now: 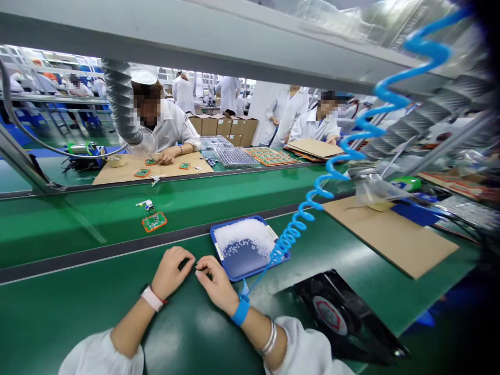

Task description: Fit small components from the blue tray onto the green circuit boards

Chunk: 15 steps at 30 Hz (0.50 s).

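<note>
My left hand [171,272] and my right hand [216,283] rest side by side on the green table, fingertips nearly touching. Both have their fingers curled in; anything pinched between them is too small to make out. A blue wrist strap with a coiled blue cord [332,166] runs from my right wrist. Just beyond my right hand lies a blue tray [225,240] holding several small white parts. A green circuit board [154,222] lies on the conveyor belt ahead.
A black fan [339,317] lies at my right elbow. Brown cardboard [390,234] covers the table to the right. Across the belt, a person in white works over boards on cardboard [117,174]; others stand behind by boxes and trays.
</note>
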Available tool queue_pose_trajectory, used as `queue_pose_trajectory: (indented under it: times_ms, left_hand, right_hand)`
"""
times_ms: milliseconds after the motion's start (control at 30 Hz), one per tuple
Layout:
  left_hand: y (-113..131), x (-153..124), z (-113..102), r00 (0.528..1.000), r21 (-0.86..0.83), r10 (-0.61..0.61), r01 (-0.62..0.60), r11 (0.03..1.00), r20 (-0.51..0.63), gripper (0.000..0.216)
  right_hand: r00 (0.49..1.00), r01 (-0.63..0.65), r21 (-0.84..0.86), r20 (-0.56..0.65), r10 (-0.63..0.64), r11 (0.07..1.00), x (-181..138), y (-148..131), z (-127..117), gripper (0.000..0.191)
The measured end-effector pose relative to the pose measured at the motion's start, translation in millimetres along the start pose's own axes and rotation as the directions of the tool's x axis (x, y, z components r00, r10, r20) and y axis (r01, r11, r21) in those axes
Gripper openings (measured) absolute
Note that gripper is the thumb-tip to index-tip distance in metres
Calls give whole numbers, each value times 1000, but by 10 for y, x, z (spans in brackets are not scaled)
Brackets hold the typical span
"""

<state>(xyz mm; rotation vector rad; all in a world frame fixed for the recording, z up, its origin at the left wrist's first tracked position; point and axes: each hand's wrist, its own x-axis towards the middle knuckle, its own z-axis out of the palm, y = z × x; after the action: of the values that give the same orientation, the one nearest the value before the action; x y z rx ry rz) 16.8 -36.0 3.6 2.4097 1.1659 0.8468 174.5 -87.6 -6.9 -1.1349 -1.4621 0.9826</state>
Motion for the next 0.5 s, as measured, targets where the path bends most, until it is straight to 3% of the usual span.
queue_pose_trajectory:
  times_ms: [100, 200, 300, 500]
  left_hand:
    - [166, -279, 36, 998, -78, -59, 60, 995, 5, 24]
    - [184, -438, 7, 992, -114, -123, 122, 986, -7, 24]
    - [179, -463, -43, 990, -126, -135, 139, 982, 33, 23]
    - [241, -406, -86, 981, -130, -105, 127, 983, 163, 22]
  right_hand:
    - [999, 3, 63, 46, -6, 998, -23, -21, 9, 7]
    - [986, 1, 103, 164, -18, 995, -51, -51, 3, 10]
    - [956, 12, 131, 289, -50, 991, -64, -83, -19, 14]
    - [948, -101, 168, 316, 44, 981, -37, -108, -72, 28]
